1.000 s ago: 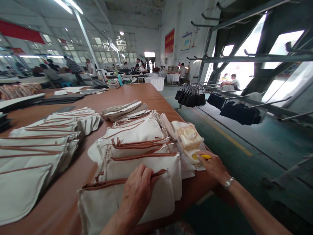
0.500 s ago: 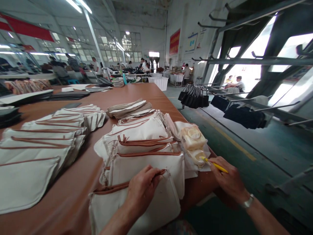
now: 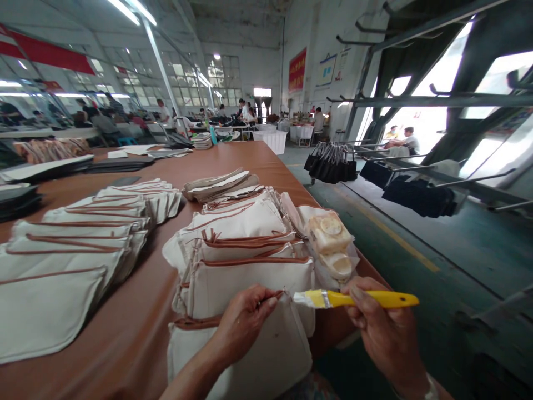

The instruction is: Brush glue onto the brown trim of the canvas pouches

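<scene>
My left hand (image 3: 246, 314) pinches the top corner of a cream pouch (image 3: 266, 350) with brown edging, at the near edge of the table. In my right hand (image 3: 383, 328) is a yellow-handled brush (image 3: 378, 299), held level. Its pale, coated bristles point left, close beside the pinched corner; whether they touch it I cannot tell. Just behind that pouch a row of similar cream pouches (image 3: 254, 283) leans back in a pile. Right of the pile, a pale yellowish container (image 3: 331, 233) with a shallow open part in front sits on plastic sheeting.
The brown-covered table (image 3: 233, 161) carries another row of cream pouches (image 3: 54, 300) on the left. Dark stacked sheets (image 3: 119, 163) lie farther back. Beyond the right edge, a metal rack (image 3: 416, 104) holds dark pieces, and black bags (image 3: 331, 164) hang near it. People sit in the background.
My right hand has lifted the brush out of the container's open part and brought it left to the pouch corner. My left hand keeps its pinch, with the pouch shifted slightly right.
</scene>
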Available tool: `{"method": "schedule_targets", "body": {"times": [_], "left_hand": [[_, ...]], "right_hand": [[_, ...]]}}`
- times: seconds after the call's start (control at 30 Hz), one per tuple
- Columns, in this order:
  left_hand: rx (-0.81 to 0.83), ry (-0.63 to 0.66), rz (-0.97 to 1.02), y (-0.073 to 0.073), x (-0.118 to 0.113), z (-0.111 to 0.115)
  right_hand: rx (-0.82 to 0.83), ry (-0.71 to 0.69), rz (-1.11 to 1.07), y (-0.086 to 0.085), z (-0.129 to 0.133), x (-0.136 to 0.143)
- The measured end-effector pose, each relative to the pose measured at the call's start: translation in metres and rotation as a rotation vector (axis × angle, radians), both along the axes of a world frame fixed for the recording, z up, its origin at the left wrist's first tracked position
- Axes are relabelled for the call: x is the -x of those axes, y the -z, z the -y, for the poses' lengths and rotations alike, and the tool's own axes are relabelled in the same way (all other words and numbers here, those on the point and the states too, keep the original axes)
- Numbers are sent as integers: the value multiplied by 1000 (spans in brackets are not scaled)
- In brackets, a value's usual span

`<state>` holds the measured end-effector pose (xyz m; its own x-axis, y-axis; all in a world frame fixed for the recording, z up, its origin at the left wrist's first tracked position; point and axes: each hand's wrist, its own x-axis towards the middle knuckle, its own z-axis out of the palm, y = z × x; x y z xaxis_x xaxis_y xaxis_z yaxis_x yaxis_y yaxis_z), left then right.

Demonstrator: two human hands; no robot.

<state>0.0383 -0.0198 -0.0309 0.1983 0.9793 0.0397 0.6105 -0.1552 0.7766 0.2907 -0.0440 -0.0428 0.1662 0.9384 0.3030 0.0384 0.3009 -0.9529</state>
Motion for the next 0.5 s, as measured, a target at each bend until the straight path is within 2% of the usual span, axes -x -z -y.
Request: {"method": "schedule_targets", "body": {"times": [0.1,0.2,0.3,0.43,0.5], "left_hand": [[-54,2,-15,-4,0,2],[-105,6,-28,-7,2,5],[-155,11,-36,-8,1,8],[-225,24,-45,-8,-2,12],[-260,31,-52,-8,-3,15]], "right_hand": [[-75,-33,85,-10,-2,18],[-165,53,182,-18,-1,22],[-192,104,185,-21,4,19],[-228,8,260,-22,8,23],[-240,26,280,-23,5,24]]}}
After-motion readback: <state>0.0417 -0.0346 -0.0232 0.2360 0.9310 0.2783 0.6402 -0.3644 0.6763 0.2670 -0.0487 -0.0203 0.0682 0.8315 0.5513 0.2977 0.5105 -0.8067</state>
